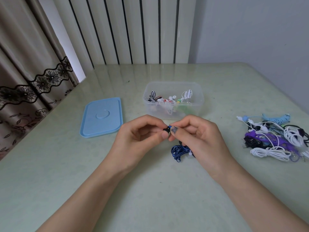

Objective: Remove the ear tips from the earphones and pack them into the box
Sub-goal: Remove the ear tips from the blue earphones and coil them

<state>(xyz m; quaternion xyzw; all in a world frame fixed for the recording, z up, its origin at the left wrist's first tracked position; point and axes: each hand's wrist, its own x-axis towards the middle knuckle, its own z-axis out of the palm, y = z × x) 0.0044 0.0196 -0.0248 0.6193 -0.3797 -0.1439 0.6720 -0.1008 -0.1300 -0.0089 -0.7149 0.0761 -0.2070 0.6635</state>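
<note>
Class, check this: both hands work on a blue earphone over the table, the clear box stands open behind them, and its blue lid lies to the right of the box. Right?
Not quite: the head view shows the blue lid lying left of the clear box, not right. The rest stands: both hands, left and right, work on the blue earphone.

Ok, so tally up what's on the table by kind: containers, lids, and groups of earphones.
Clear box: 1
Blue lid: 1
Earphone groups: 3 (in the box, blue set in hands, loose pile)
Total: 5
</note>
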